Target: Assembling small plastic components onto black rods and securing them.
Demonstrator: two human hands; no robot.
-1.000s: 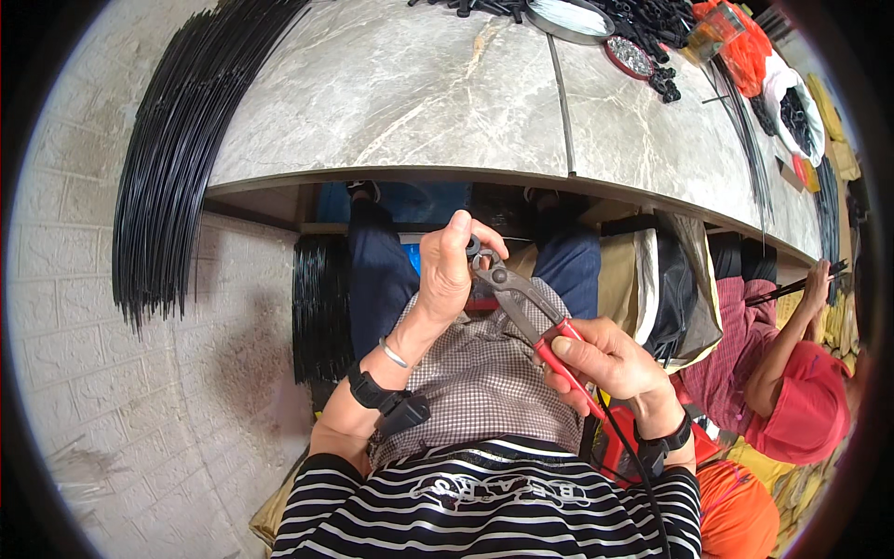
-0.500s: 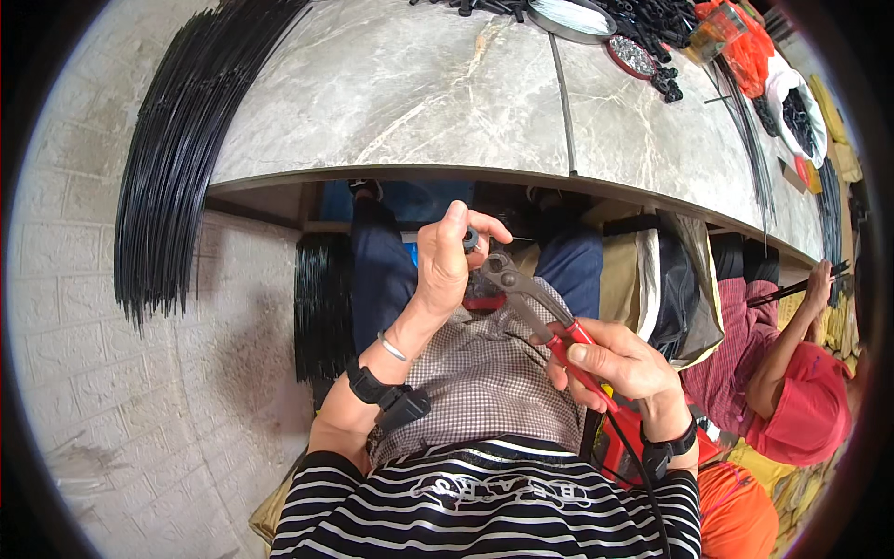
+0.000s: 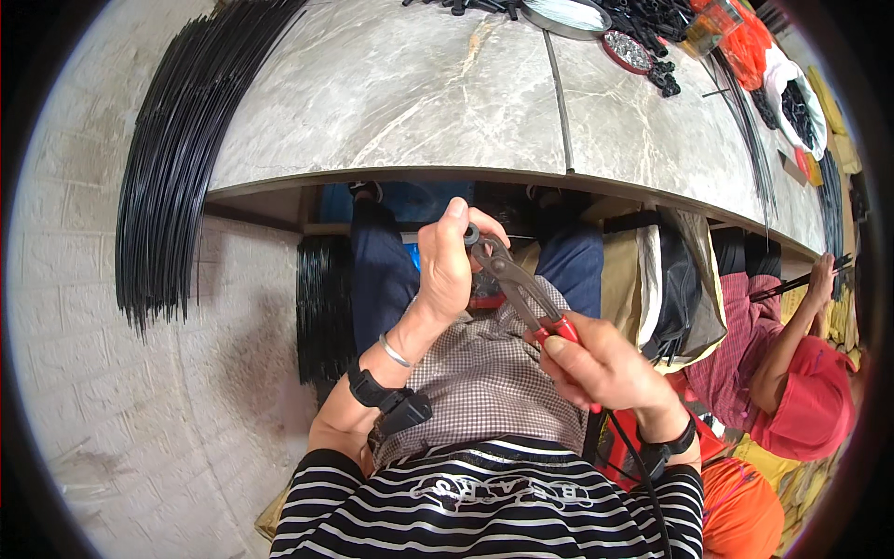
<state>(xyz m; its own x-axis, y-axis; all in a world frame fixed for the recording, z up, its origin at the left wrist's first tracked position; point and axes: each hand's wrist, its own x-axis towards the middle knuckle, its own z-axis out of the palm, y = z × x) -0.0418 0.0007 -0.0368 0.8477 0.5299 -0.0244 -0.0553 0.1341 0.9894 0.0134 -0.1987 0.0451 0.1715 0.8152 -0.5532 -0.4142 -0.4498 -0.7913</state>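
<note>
My left hand point(image 3: 443, 265) is closed around a small black round fitting point(image 3: 472, 234), whose ring-like end shows between thumb and fingers; the rest is hidden in the hand. Red-handled pincers point(image 3: 510, 277) are gripped in my right hand point(image 3: 596, 361), their handles squeezed close together. The dark metal jaws reach up to the fitting and seem to touch it; what lies between them is too small to make out. Both hands are over my lap, in front of the table's near edge, above a checked apron point(image 3: 494, 387).
A grey marbled table point(image 3: 419, 102) spans the far side. Long black rods point(image 3: 177, 177) hang over its left end. At the back are a round tray point(image 3: 568, 17), a red dish point(image 3: 627, 51) and black parts. A co-worker in a red cap point(image 3: 808, 401) sits at right, holding dark rods.
My right hand has brought the pincers up against the fitting, and their handles have come closer together. My left hand stays nearly in place.
</note>
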